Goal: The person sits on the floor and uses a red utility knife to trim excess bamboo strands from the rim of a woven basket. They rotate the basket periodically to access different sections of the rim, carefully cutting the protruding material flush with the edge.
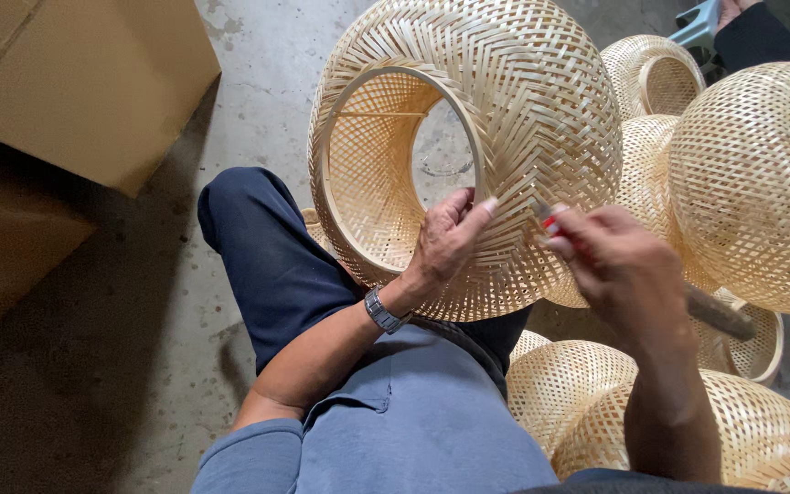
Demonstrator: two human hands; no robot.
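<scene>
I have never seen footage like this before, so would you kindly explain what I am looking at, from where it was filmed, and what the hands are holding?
There is no machine here: a seated person works with two bare hands, and the one picture comes from a camera worn on their head, looking down over their lap. The left hand grips the rim of a large woven bamboo shade resting over the knee. The right hand holds a small tool with a red tip against the weave; what kind of tool it is I cannot tell. More woven shades are piled on the concrete floor to the right, and cardboard boxes stand at the left. Another person's dark sleeve shows at the top right.
</scene>
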